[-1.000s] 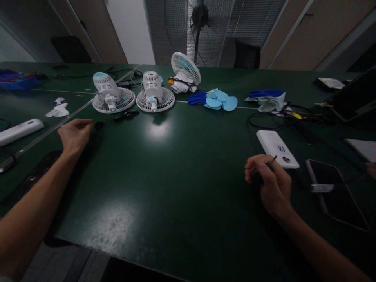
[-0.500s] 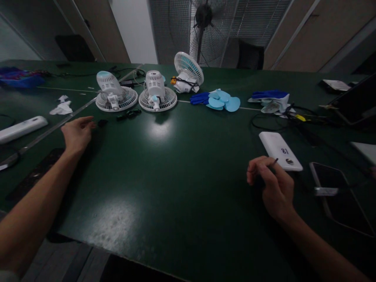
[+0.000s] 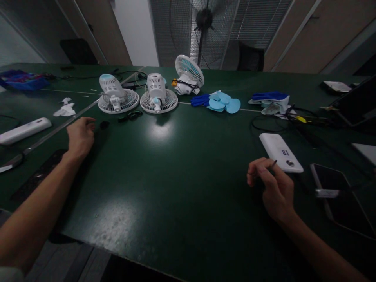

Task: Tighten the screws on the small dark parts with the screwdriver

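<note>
My left hand (image 3: 81,135) rests near the left side of the green table, fingers loosely bent and apart, with nothing visible in them. Just beyond its fingertips lies a small black piece (image 3: 104,124). On the right, my right hand (image 3: 273,186) is curled, palm side partly hidden. A small dark thin rod (image 3: 274,163) sticks up from between its fingers, too small to name. Close behind that hand lies a white power bank (image 3: 280,152) marked with a number.
Two white fan heads (image 3: 118,96) (image 3: 158,94) lie face down at the back left. Behind them stands a small fan (image 3: 188,76). Light-blue fan blades (image 3: 223,102), blue gloves (image 3: 270,97), a phone (image 3: 331,180), cables and a white bar (image 3: 26,130) lie around.
The view has shifted slightly, so the left-side things appear a little further right and lower. Both hands keep nearly the same pose, and nothing on the table has visibly moved.
</note>
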